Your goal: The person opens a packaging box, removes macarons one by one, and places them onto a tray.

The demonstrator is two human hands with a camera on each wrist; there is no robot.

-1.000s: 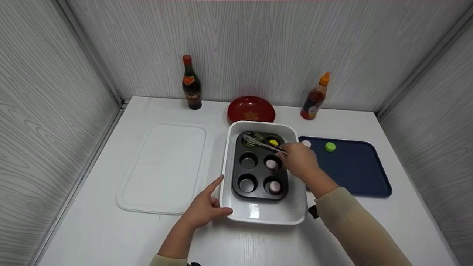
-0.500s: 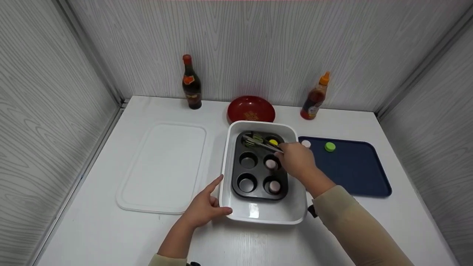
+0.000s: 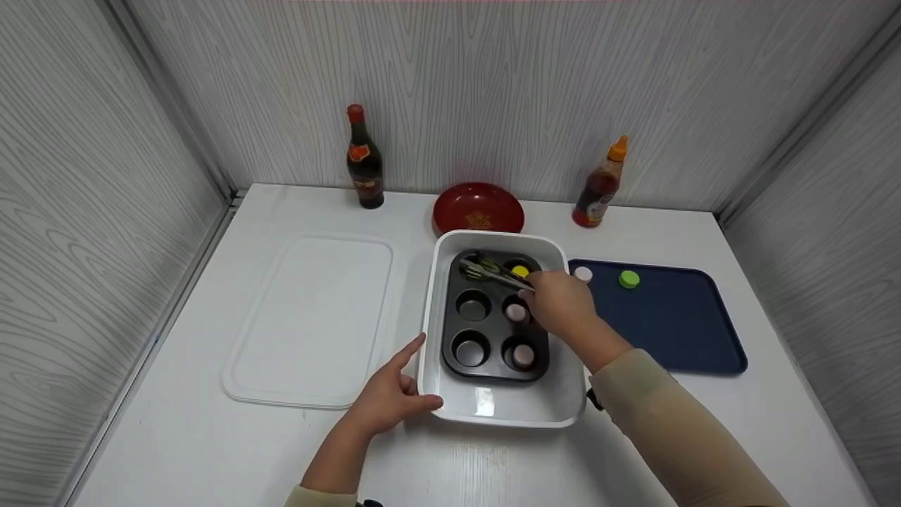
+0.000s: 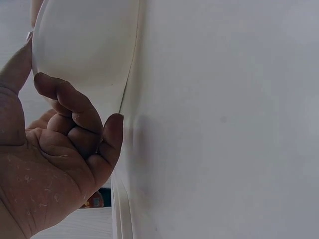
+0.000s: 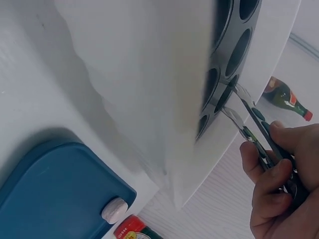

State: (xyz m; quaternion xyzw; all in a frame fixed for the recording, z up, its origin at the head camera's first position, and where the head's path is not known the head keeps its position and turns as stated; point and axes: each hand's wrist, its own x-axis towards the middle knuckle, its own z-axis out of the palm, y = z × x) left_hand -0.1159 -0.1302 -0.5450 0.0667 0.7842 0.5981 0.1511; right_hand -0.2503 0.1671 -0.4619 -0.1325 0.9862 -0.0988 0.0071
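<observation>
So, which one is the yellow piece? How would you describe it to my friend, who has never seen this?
On the table stands a white tub with a dark muffin tin inside. Look at the tin's far right, just past the right hand and its tongs. The yellow piece is there; the two nearer pieces are pale pink.

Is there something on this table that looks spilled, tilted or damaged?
Nothing stands out. The dark bottle and the sauce bottle stand upright, the muffin pan lies inside the white bin, and no spill or damage is visible.
</observation>
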